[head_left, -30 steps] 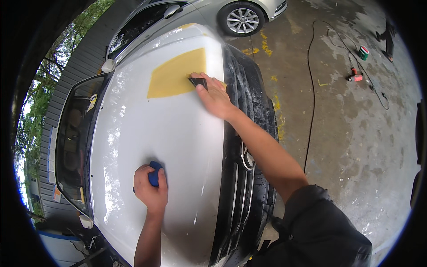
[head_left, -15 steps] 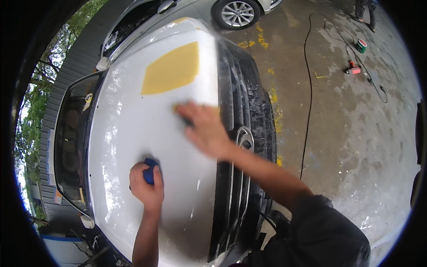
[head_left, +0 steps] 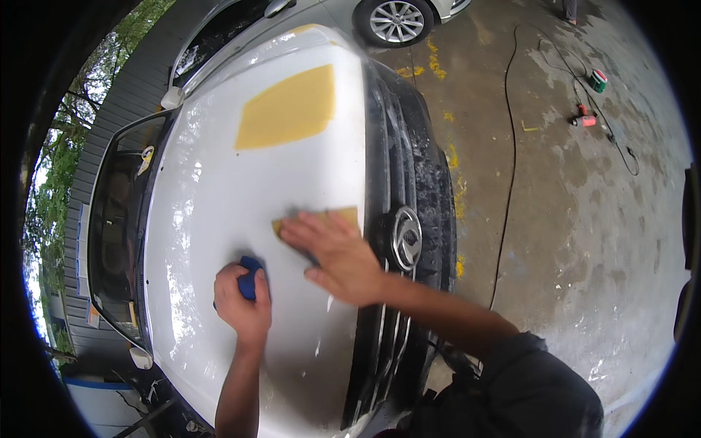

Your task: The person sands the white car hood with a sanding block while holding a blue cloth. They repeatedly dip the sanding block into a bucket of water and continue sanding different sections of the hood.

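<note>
A white car hood [head_left: 212, 212] lies in front of me, with a tan filler-coloured patch [head_left: 288, 108] on its far part. My right hand [head_left: 332, 255] holds a yellowish sheet of sandpaper [head_left: 349, 216] against the hood, fingers stretched over it and thumb apart. The sheet's edges stick out past the fingers; its underside is hidden. On the hood's near part, my left hand [head_left: 243, 301] is closed round a soft-looking blue thing [head_left: 250, 277], perhaps a sponge or cloth. Most of it is covered by the fingers.
A black grille with a chrome emblem [head_left: 407, 237] borders the hood on the right, the windshield [head_left: 117, 226] on the left. A silver car [head_left: 321, 22] stands beyond. On the floor are a black cable [head_left: 509, 160], a red power tool [head_left: 584, 119] and a green tub [head_left: 598, 80].
My right hand has slid nearer to me along the hood with the sandpaper. My left hand keeps its grip on the blue thing in nearly the same place. The view has shifted slightly.
</note>
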Action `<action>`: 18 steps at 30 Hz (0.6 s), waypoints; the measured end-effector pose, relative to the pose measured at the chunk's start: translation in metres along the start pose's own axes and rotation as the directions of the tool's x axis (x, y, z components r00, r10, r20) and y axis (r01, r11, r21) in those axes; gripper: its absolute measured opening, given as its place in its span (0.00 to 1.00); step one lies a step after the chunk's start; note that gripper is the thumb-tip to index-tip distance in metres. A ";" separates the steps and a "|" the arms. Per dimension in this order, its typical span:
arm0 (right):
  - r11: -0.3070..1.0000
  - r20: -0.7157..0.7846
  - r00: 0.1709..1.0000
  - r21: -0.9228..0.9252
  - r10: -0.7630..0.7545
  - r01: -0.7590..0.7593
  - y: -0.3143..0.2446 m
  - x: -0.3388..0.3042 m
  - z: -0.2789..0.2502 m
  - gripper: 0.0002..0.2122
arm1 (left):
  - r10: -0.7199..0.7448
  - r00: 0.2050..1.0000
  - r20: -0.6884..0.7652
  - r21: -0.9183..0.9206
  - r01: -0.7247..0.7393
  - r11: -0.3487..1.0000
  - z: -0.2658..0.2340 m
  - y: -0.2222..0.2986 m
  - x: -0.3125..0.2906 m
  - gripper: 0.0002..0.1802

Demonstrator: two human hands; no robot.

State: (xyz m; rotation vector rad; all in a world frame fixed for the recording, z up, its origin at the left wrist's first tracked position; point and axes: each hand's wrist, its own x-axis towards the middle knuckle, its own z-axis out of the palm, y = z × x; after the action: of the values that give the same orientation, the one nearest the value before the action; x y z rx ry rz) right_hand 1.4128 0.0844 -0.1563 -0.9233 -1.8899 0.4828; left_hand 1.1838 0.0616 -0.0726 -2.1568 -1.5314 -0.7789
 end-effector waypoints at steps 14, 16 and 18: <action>0.989 -0.075 0.990 -0.098 -0.118 0.111 0.051 0.043 -0.013 0.22 | 0.028 0.998 -0.047 -0.035 -0.030 0.999 0.002 0.003 0.012 0.14; 0.981 -0.124 0.992 -0.188 0.025 -0.048 0.086 0.093 -0.050 0.21 | 0.040 0.998 -0.054 -0.057 -0.043 0.997 0.007 0.009 0.014 0.15; 0.966 -0.159 0.985 -0.239 0.061 -0.098 0.090 0.096 -0.044 0.21 | 0.041 0.998 -0.045 -0.075 -0.044 0.996 0.012 0.008 0.017 0.15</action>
State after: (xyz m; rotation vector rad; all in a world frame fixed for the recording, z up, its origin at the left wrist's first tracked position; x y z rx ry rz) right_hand 1.4610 0.2129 -0.1394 -1.1694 -1.8058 0.2208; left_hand 1.1981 0.0789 -0.0710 -2.2037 -1.4520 -0.8771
